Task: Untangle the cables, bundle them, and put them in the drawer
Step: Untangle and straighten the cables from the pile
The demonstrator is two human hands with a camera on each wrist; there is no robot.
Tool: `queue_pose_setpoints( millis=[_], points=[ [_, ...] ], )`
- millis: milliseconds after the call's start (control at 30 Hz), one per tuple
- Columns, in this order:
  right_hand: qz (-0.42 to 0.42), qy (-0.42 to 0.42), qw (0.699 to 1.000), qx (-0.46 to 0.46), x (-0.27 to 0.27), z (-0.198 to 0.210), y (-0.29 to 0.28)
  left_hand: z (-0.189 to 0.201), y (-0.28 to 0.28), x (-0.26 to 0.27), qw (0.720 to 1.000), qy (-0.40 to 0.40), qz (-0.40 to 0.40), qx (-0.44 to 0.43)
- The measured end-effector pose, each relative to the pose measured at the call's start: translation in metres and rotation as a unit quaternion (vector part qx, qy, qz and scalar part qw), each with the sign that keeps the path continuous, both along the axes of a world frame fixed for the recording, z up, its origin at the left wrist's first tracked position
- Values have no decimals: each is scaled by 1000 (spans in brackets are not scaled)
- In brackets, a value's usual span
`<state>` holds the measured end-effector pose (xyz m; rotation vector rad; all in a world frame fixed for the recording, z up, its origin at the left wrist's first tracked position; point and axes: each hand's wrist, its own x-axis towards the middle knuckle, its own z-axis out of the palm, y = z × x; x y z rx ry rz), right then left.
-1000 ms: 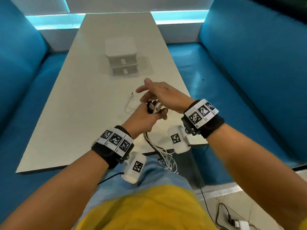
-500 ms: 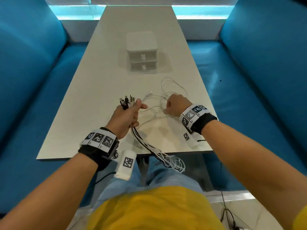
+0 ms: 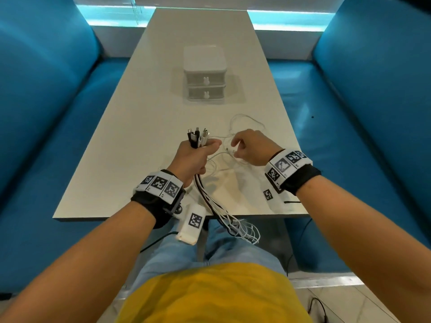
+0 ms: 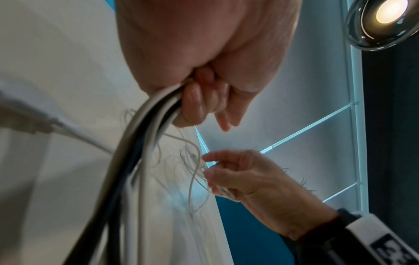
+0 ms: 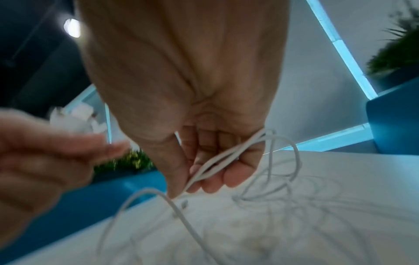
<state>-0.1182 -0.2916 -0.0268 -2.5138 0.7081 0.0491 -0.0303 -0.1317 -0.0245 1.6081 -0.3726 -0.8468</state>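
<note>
The left hand (image 3: 194, 157) clenches its grip round a bundle of black and white cables (image 3: 210, 201), plugs pointing toward the drawer unit (image 3: 204, 74). Beside it, the right hand (image 3: 250, 146) pinches thin white cable (image 5: 217, 161) above the tabletop (image 3: 130, 141).

The table (image 3: 130, 127) has a smooth, pale, faintly glossy top that mirrors light near its front edge. The drawer unit (image 3: 204, 73) looks like matt white plastic with translucent, frosted drawer fronts. The cables (image 3: 211, 203) wear smooth rubbery sheaths, some white, some black, and their plugs (image 3: 198, 136) show small bright metal tips. The benches (image 3: 373, 94) are covered in glossy blue leather-like upholstery with soft sheen. The wristbands (image 3: 149, 203) are black cloth carrying matt white plastic plates printed with black marker squares. The jeans (image 3: 168, 252) are pale denim
</note>
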Motion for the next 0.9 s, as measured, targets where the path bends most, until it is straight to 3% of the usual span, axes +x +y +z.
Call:
queue_pose_setpoints(
  millis=[267, 433, 567, 733, 900],
  points=[
    [26, -147, 986, 70, -7, 26, -1, 4, -9, -7, 998, -8, 14, -53],
    [45, -223, 952, 205, -12, 28, 11, 6, -9, -12, 996, -7, 31, -87],
    [45, -241, 931, 269, -9, 29, 20, 8, -8, -15, 992, 12, 90, -93],
    [52, -145, 978, 144, -8, 15, 11, 21, -1, -7, 967, 86, 165, -173],
    [33, -119, 990, 72, -9, -6, -13, 52, 11, 16, 932, 128, 183, -287]
  ],
)
